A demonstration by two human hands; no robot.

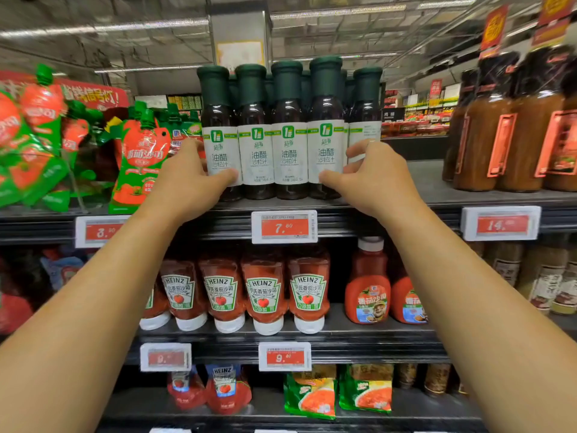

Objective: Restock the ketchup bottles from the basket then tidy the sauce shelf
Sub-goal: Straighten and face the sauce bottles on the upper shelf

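While both arms reach up to the top shelf (468, 198), the left hand (187, 179) grasps the leftmost of the front-row dressing bottles (288, 151), thumb across its label and fingers curled round its far side. The right hand (371, 179) grasps the other end of the row, thumb on the fourth bottle's label and fingers reaching round towards the one behind it. So the row of four sits bracketed between the two hands, at the shelf's front edge, above the price tag (284, 227).

These look like glass: heavy, stiff, smooth and breakable, tall enough to topple. Holding low on the paper label, as now, seems the surest grip, and sliding is safer than lifting.

The ketchup bottles (243, 295) stand cap-down in a neat row on the shelf below; they are probably plastic, light and forgiving. No basket is in view.

The shelf is dark and flat, likely easy to slide on. Pouches (140, 164) crowd the left, brown sauce bottles (505, 126) the right. Beyond, the shop runs back under strip lights.
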